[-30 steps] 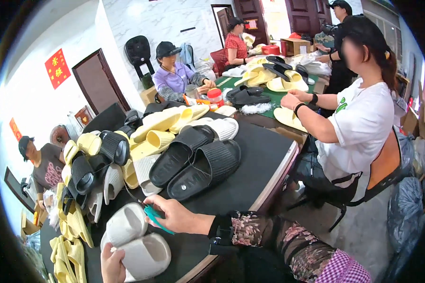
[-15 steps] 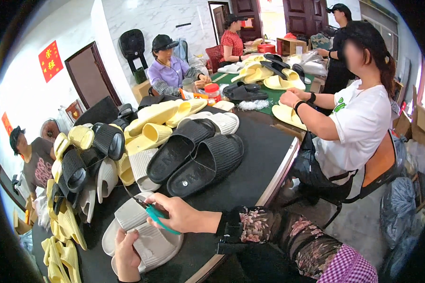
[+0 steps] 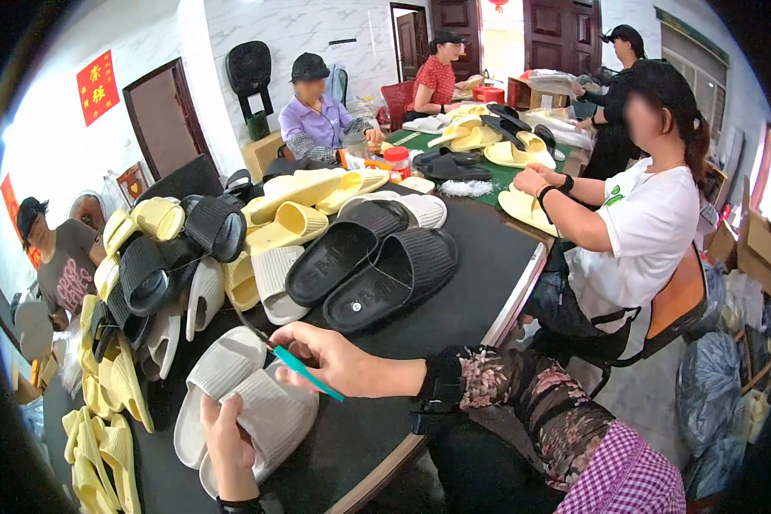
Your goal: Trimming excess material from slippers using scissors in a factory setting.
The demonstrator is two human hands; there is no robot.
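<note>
Two grey slippers near the tabletop front edge: left hand clamped on one; right hand clamped on one teal tool.

Red square sign on far-left wall; perhaps another below.

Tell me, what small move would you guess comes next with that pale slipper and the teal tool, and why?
Probably bringing the tool's tip down onto the slipper's edge. The left hand grips the pale grey slipper on the dark table, and the right hand holds the teal-handled tool just above it, tip near the strap.
</note>
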